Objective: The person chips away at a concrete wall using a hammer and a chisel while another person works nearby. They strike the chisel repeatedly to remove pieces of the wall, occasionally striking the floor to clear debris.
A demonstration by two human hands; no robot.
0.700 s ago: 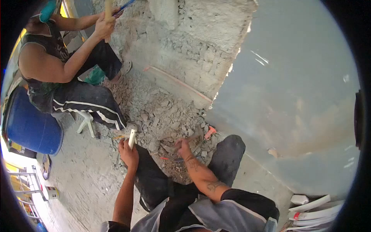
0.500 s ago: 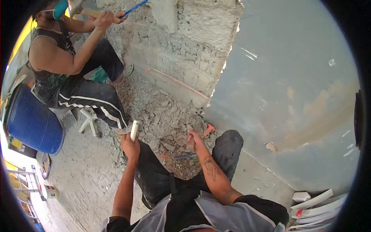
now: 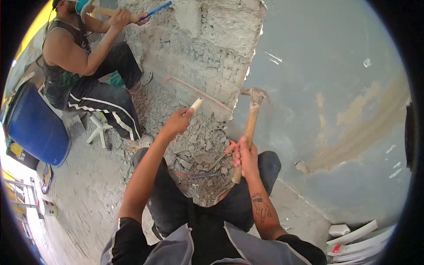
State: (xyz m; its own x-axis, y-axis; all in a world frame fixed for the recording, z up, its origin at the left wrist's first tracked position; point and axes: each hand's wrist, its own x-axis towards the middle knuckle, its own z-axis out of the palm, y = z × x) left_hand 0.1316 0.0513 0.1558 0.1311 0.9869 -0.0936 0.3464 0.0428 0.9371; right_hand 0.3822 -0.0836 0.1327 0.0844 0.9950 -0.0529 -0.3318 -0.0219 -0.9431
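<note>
My right hand (image 3: 247,159) is closed round the wooden handle of a hammer (image 3: 251,121). The hammer stands nearly upright, its metal head up in front of the grey wall. In my left hand (image 3: 177,122) is a short cream-coloured tool (image 3: 197,104), its far end pointing toward the foot of the stripped wall (image 3: 216,66). What kind of tool it is I cannot make out. Broken rubble (image 3: 194,145) lies below both hands, between my knees and the wall.
To the left a co-worker (image 3: 66,53) sits holding a mallet and a blue chisel (image 3: 159,9) against the wall. Behind them stands a blue barrel (image 3: 37,126). An orange piece (image 3: 230,147) lies in the rubble; white strips (image 3: 357,247) are stacked at lower right.
My right hand has come up from the rubble, with the hammer now raised in it. My left hand has moved forward and right, tilting the cream-coloured tool toward the wall.
</note>
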